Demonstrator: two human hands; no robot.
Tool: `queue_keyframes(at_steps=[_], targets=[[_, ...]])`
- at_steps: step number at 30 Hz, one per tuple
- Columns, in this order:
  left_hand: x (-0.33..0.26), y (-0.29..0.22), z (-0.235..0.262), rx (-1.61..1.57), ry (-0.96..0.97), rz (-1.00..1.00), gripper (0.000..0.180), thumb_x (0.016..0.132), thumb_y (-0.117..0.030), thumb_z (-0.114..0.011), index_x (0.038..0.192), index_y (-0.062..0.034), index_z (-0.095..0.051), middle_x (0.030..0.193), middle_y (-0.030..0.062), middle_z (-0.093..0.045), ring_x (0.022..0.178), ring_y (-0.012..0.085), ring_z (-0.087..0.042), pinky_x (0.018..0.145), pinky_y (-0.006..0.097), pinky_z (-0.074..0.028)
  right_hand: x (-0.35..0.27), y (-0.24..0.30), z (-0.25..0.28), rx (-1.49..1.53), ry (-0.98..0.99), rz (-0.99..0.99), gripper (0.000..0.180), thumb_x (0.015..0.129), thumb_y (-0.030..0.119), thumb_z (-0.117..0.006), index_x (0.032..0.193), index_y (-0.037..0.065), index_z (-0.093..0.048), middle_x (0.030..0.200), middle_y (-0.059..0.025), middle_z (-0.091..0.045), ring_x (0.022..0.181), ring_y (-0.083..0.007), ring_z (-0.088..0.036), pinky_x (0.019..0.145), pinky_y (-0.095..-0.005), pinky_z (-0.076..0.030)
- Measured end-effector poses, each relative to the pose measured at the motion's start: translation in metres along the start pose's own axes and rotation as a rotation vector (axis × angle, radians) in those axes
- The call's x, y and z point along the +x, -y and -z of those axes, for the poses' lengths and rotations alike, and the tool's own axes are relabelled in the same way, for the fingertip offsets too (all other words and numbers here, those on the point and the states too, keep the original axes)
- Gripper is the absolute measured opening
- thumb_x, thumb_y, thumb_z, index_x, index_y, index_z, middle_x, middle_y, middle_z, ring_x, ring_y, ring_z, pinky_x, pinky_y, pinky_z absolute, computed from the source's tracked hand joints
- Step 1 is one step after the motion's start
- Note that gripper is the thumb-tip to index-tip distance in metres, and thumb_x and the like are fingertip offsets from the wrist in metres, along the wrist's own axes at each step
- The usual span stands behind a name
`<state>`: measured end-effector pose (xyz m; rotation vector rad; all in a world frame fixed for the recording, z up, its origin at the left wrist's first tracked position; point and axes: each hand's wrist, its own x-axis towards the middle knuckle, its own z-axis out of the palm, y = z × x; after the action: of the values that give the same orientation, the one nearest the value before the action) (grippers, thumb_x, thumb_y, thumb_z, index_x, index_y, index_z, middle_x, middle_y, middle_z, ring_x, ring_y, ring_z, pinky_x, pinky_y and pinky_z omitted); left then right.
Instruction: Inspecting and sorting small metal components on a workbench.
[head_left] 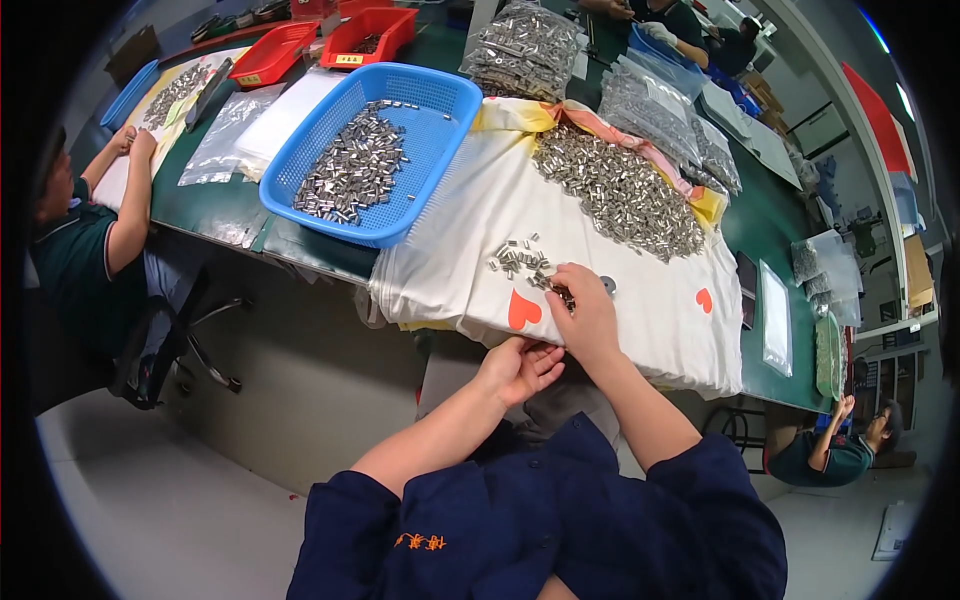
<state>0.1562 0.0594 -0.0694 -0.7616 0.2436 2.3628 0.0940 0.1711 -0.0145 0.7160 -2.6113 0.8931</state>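
My left hand is at the front edge of the table, palm up and cupped with the fingers loosely bent; nothing shows in it. Just above it, my right hand rests on the white cloth, its thumb and fingers curled around a few small metal cylinders. A small loose group of the same silvery cylinders lies beside those fingertips. Farther back on the cloth spreads a large heap of cylinders. A grey disc sits by my right hand, partly covered by it.
A blue plastic basket with more cylinders stands at left. Red bins and bagged metal parts are behind. A clear bag lies at right. Co-workers sit at left and right; another person's gloved hand shows at the back.
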Motion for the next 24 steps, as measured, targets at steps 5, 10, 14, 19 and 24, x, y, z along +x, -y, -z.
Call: queue_keyframes(at_steps=[5, 10, 14, 19, 24], targets=[[-0.001, 0.007, -0.004, 0.043, 0.021, 0.053, 0.031, 0.093, -0.026, -0.030, 0.105, -0.0022, -0.046, 0.097, 0.0115, -0.056, 0.093, 0.0228, -0.057, 0.083, 0.039, -0.046, -0.006, 0.005, 0.004, -0.012, -0.015, 0.008, 0.016, 0.073, 0.006, -0.060, 0.088, 0.003, -0.057, 0.101, -0.0140, -0.056, 0.096, -0.0293, -0.053, 0.080, -0.0345, -0.043], [0.003, 0.011, -0.015, 0.145, 0.106, 0.129, 0.033, 0.093, -0.025, -0.028, 0.107, 0.0001, -0.045, 0.107, 0.0151, -0.055, 0.100, 0.0248, -0.055, 0.089, 0.040, -0.043, -0.007, 0.006, 0.003, -0.018, -0.051, 0.009, 0.015, 0.072, 0.007, -0.061, 0.087, 0.003, -0.059, 0.099, -0.0123, -0.057, 0.095, -0.0293, -0.053, 0.079, -0.0354, -0.044], [0.003, 0.008, -0.014, 0.143, 0.115, 0.112, 0.034, 0.092, -0.022, -0.025, 0.110, -0.0003, -0.044, 0.108, 0.0148, -0.055, 0.102, 0.0251, -0.054, 0.091, 0.041, -0.042, -0.007, 0.010, 0.002, -0.024, -0.048, 0.001, 0.014, 0.072, 0.007, -0.061, 0.085, 0.003, -0.059, 0.098, -0.0114, -0.057, 0.094, -0.0283, -0.054, 0.078, -0.0352, -0.045], [0.005, 0.008, -0.018, 0.073, 0.191, 0.110, 0.034, 0.093, -0.024, -0.026, 0.111, -0.0018, -0.044, 0.108, 0.0131, -0.055, 0.102, 0.0244, -0.054, 0.089, 0.040, -0.043, -0.017, 0.003, 0.006, 0.007, -0.052, 0.031, 0.013, 0.072, 0.006, -0.061, 0.085, 0.003, -0.060, 0.097, -0.0102, -0.058, 0.094, -0.0264, -0.055, 0.077, -0.0335, -0.046], [0.015, 0.006, -0.001, -0.087, 0.385, 0.171, 0.034, 0.093, -0.026, -0.027, 0.112, -0.0041, -0.044, 0.109, 0.0111, -0.054, 0.100, 0.0229, -0.055, 0.087, 0.038, -0.045, -0.029, 0.009, 0.006, 0.045, -0.052, -0.003, 0.015, 0.071, 0.004, -0.062, 0.086, 0.003, -0.061, 0.098, -0.0101, -0.059, 0.095, -0.0267, -0.055, 0.079, -0.0338, -0.046]])
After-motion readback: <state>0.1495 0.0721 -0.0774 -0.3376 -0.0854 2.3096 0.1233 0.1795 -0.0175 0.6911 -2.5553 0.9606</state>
